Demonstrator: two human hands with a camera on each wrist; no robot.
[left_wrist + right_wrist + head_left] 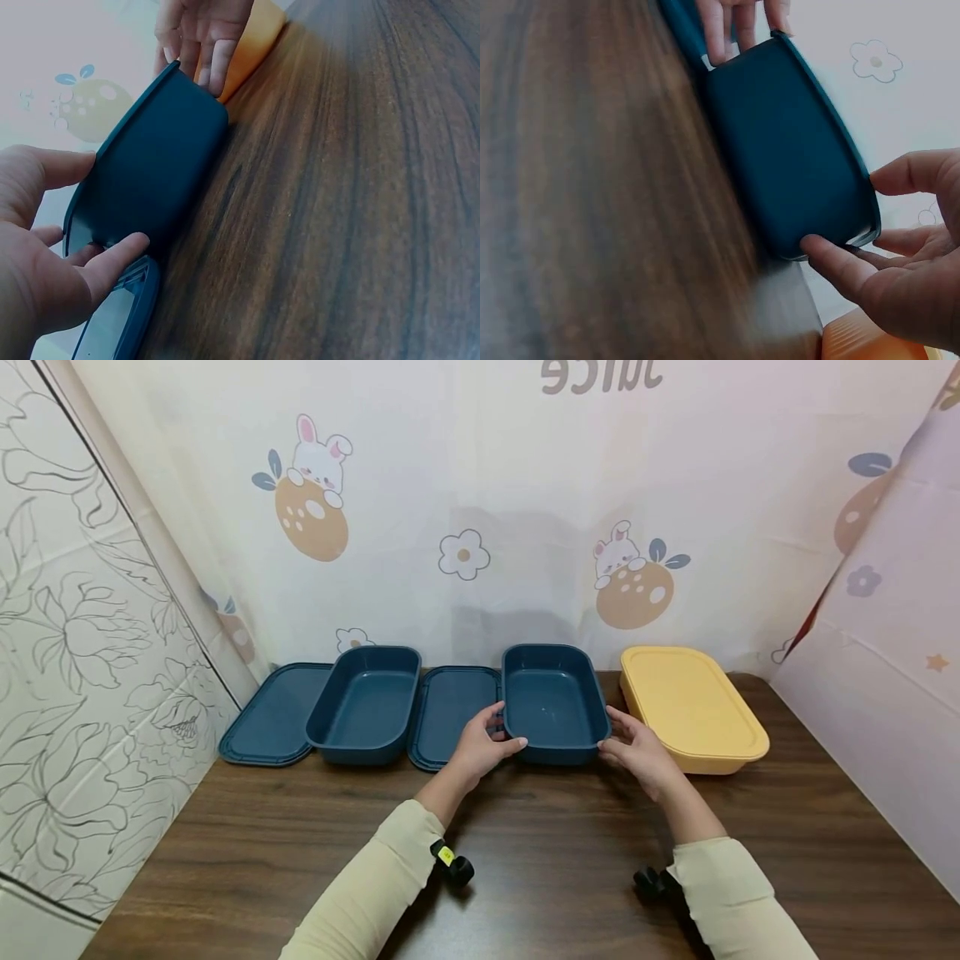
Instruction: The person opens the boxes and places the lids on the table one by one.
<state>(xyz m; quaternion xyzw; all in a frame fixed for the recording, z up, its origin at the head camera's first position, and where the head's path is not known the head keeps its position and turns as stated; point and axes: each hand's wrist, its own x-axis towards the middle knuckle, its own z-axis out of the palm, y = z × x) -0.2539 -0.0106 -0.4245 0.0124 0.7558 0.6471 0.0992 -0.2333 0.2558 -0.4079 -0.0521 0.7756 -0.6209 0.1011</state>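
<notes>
Both hands hold an uncovered dark blue rectangular container (555, 702) near the back wall, one at each side. My left hand (480, 747) grips its near left corner, thumb at the rim and other fingers along the side wall. At the near right corner my right hand (641, 753) grips it the same way. The left wrist view shows the container's outer wall (154, 157) from the side, close over the table. In the right wrist view, the right thumb touches the rim (871, 178). A flat blue lid (454, 710) lies beside the container, close by my left hand.
Further left stands a second uncovered blue container (367, 710), partly over another blue lid (273, 718). To the right is a yellow lidded container (697, 702), close to my right hand. Behind everything hangs a printed curtain (465, 468). The tabletop (555, 860) is dark wood.
</notes>
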